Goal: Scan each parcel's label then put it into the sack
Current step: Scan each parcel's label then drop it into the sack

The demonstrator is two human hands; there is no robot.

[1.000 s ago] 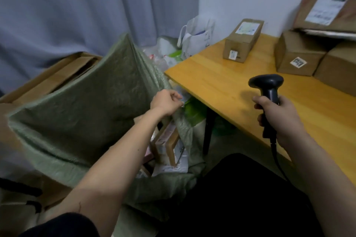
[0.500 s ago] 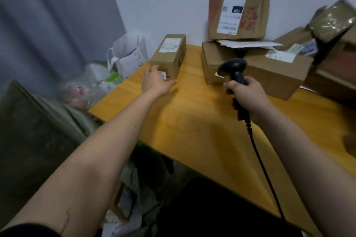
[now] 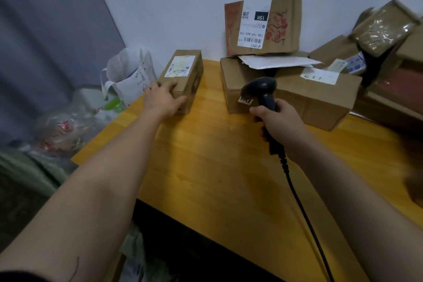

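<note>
Left grip (image 3: 163,99) clasped the near end of a small parcel (image 3: 185,75) on the counter (image 3: 206,155), at 11 o'clock. Right grip (image 3: 278,119) clenched round the scanner (image 3: 261,89), at 1 o'clock. Green sack (image 3: 25,181) lay low at 9 o'clock

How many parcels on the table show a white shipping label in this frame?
4. The small box gripped by the left hand; the upright carton against the wall; the large box behind the scanner; a blurred one at far right. Others may be hidden.
</note>
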